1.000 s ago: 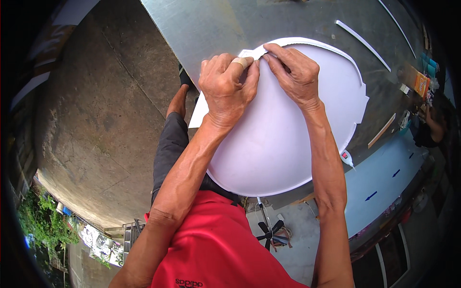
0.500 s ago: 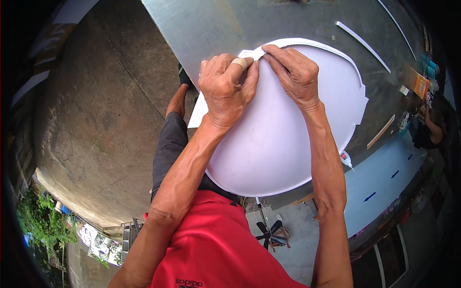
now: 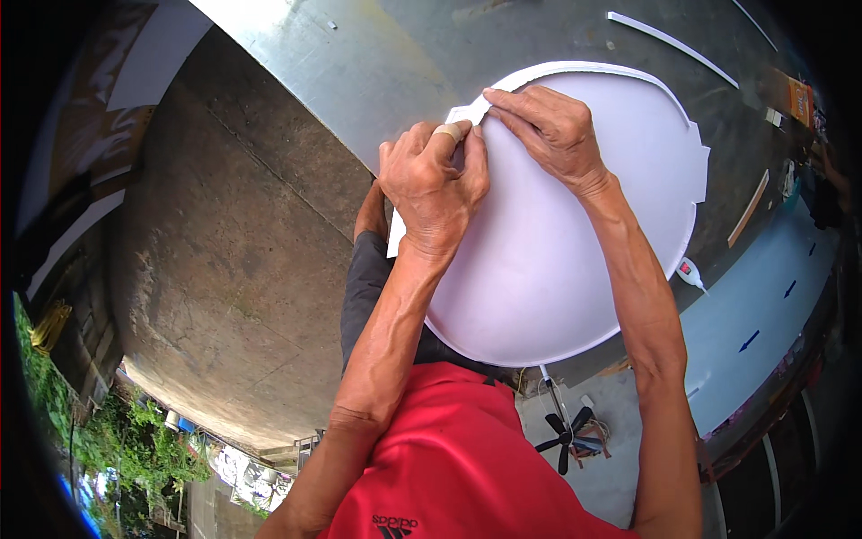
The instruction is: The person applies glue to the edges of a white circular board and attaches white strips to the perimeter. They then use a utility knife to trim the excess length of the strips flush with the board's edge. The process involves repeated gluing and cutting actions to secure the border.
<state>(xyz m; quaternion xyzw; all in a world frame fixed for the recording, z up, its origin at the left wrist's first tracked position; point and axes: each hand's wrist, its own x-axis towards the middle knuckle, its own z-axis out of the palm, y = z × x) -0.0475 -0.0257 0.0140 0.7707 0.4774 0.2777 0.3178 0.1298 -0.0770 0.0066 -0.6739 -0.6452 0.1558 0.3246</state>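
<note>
A large white panel (image 3: 557, 269) with a rounded outline lies in front of me, overhanging the near edge of the metal table. A thin white strip (image 3: 588, 68) stands up along its far rim like a low wall. My left hand (image 3: 435, 184), a tan bandage round one finger, is closed in a pinch on the strip at the panel's far left. Just to its right, my right hand (image 3: 552, 135) pinches the same strip between thumb and fingers. A short white section shows between the two hands; the fingertips partly hide it.
Behind the panel spreads the grey metal table (image 3: 359, 81), with a loose white strip (image 3: 673, 45) on it. At the panel's right edge lies a small white squeeze bottle (image 3: 689, 272). A wooden stick (image 3: 749, 208) and a pale blue sheet (image 3: 763, 314) are farther right. A black-bladed fan (image 3: 564, 440) stands below.
The view has swung, so the table and panel sit farther right in the picture. My right hand's fingertips have shifted slightly along the strip; both hands keep their pinch.
</note>
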